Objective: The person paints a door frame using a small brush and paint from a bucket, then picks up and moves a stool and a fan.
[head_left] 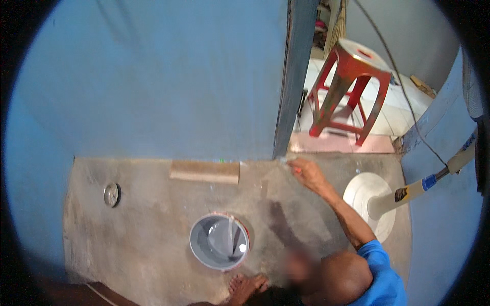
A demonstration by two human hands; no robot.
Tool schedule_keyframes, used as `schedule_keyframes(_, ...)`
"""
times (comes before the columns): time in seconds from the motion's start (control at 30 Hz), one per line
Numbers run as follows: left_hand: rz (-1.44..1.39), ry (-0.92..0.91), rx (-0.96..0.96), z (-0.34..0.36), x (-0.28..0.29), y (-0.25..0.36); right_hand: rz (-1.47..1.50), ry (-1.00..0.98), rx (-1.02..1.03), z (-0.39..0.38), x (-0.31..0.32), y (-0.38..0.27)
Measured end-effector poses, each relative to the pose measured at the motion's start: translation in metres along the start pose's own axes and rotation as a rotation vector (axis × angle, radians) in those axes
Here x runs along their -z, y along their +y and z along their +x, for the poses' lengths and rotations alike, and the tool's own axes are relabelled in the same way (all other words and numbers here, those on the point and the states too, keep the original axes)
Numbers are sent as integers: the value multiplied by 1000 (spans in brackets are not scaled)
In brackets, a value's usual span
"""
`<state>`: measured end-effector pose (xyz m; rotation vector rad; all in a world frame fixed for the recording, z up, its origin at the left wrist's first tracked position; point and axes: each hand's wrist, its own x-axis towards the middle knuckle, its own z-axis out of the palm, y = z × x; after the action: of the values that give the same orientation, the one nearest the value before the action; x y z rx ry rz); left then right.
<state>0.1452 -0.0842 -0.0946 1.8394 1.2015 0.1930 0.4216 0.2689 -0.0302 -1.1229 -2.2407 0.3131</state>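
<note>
1. One bare foot (247,285) is planted on the concrete floor (143,245) at the lower edge, with a bent knee (352,278) to its right; the low squat probably serves to bring the arm down to floor level.
2. Just beyond the foot stands a round bucket (203,250), upright and grey inside, with a pale strip (230,234) leaning in it. Its place near the feet seems chosen for easy reach.
3. The right hand (308,173) stretches out past the bucket, its fingers closed around a small pale object (284,160), too small and blurred to identify surely. The object sits at the foot of the dark door frame (293,86), pinched at its end, perhaps to leave the tip free.
4. The left hand is out of sight, so I cannot tell its state.
5. Off to the left lies a shallow round dish (106,195), well apart from the bucket; a beige slab (204,172) lies along the base of the blue wall (153,92).
6. At right, a white round base (357,196) carries a slanting pole, its broad disc presumably there for stability.
7. Farthest, through the doorway, are a red stool (352,66) and a broom (338,30).
</note>
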Motion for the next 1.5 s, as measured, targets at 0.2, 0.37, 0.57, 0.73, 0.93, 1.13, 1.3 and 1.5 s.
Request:
schedule_keyframes(0.2, 306, 279, -91, -6, -77, -60, -54, 30, -49, 57, 28, -32)
schedule_keyframes(0.37, 233, 246, -92, 1, -71, -60, -126, 178, 115, 108, 119, -70)
schedule_keyframes(0.57, 185, 207, -90, 8, -67, -60, -173, 419, 314, 153, 226, -148)
schedule_keyframes(0.73, 133, 166, -74, 16, -64, -64, -236, 532, 377, 139, 237, -172)
schedule_keyframes(0.93, 83, 128, -72, 22, -60, -65, -73, 482, 246, 110, 201, -157)
schedule_keyframes(1.13, 48, 107, -62, 16, -62, -68, -242, 631, 432, 145, 217, -162)
schedule_keyframes(1.3, 29, 69, -76, 11, -63, -70, -481, 676, 449, 153, 218, -157)
schedule_keyframes(1.5, 3, 48, -44, 4, -64, -70, -313, 285, 321, 77, 145, -130)
